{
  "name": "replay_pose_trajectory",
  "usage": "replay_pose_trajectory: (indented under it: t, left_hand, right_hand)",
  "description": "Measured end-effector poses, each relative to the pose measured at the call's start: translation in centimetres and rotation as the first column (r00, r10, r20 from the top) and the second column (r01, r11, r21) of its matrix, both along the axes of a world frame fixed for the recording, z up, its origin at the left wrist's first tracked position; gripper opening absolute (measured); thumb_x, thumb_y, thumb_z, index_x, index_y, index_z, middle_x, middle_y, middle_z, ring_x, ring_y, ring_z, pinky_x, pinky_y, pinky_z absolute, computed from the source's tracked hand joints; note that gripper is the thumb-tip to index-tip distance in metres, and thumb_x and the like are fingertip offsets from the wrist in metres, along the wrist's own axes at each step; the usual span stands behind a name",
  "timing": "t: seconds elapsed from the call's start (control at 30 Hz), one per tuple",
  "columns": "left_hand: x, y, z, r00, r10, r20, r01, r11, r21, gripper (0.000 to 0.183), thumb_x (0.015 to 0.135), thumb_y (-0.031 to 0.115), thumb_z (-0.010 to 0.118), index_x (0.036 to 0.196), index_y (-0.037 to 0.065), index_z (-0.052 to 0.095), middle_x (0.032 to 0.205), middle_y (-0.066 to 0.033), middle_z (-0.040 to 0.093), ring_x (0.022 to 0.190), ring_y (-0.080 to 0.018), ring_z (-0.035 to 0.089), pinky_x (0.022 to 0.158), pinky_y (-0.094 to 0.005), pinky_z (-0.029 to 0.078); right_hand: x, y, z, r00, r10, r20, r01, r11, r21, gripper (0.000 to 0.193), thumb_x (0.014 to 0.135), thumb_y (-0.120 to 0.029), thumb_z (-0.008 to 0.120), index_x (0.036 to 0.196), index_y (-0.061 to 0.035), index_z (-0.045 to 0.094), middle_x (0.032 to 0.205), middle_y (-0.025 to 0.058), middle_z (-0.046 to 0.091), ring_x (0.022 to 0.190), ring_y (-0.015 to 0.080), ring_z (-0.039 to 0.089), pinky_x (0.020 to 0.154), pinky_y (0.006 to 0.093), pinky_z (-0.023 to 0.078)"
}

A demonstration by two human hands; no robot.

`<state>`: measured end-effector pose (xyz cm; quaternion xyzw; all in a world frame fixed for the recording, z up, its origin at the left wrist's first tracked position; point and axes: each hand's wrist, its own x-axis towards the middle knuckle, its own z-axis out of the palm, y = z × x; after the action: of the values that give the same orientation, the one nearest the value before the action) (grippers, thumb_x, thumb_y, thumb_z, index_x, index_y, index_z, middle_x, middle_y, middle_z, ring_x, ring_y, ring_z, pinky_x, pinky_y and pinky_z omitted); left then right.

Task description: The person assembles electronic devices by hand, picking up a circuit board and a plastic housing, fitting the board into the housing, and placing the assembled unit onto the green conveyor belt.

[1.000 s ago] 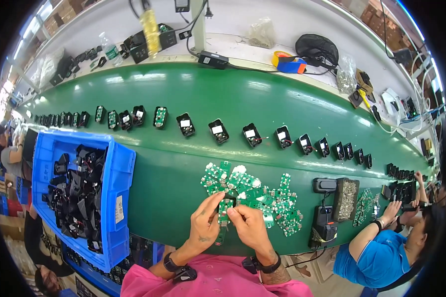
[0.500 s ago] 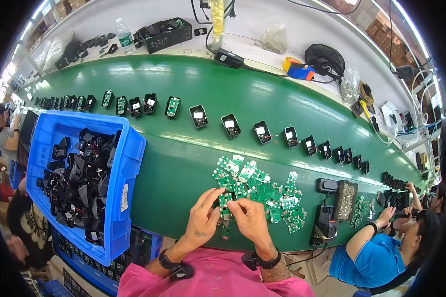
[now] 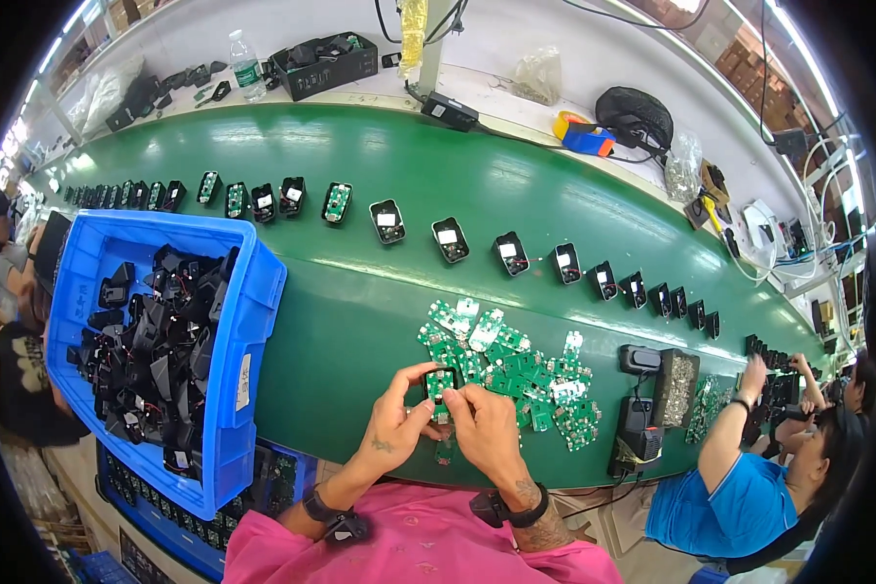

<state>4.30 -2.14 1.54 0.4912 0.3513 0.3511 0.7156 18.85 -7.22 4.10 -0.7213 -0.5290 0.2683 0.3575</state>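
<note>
Between my hands, over the near edge of the green work surface, is a small black housing with a green circuit board [image 3: 440, 383] seated in it. My left hand [image 3: 397, 420] is closed round its left side, fingers curled over the far end. My right hand [image 3: 489, 428] grips the right side, with the thumb pressing near the board's edge. A loose circuit board [image 3: 445, 452] lies just below my hands. Right beyond them spreads a pile of green circuit boards [image 3: 521, 375], several with white patches.
A blue crate [image 3: 226, 428] of black housings stands at my left. Across the green belt [image 3: 346, 268] runs a line of black housings [image 3: 450, 240], some with boards. A black charger-like device [image 3: 638, 428] sits right of the boards. A co-worker in blue [image 3: 730, 511] works at the right.
The housing in my hands has tilted, showing more of its far rim and board. The line of housings has shifted slightly left. At the right, the co-worker's hand has risen and moved farther away.
</note>
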Motion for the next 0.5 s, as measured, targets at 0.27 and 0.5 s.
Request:
replay_pose_trajectory:
  t: [0.27, 0.5]
  left_hand:
    - [-0.2, 0.8, -0.3, 0.997, -0.056, -0.058, 0.056, 0.998, -0.008, 0.032, 0.099, 0.002, 0.046, 0.130, -0.003, 0.039, 0.118, -0.0189, 0.058, 0.071, -0.0177, 0.070, 0.052, -0.0243, 0.057]
    - [-0.2, 1.2, 0.2, 0.991, -0.091, -0.100, 0.098, 0.993, 0.072, 0.031, 0.099, 0.002, 0.046, 0.129, -0.004, 0.041, 0.113, -0.0198, 0.061, 0.069, -0.0189, 0.071, 0.055, -0.0275, 0.059]
  right_hand:
    - [-1.1, 0.4, 0.2, 0.952, -0.053, -0.302, 0.056, 0.998, 0.000, 0.025, 0.098, -0.019, 0.058, 0.116, -0.0010, 0.061, 0.068, 0.0128, 0.061, 0.052, 0.0213, 0.055, 0.050, 0.0343, 0.044]
    - [-1.1, 0.6, 0.5, 0.971, -0.017, -0.237, 0.009, 0.999, -0.036, 0.036, 0.098, -0.013, 0.054, 0.132, -0.0055, 0.055, 0.075, 0.0108, 0.064, 0.062, 0.0213, 0.060, 0.061, 0.0335, 0.049]
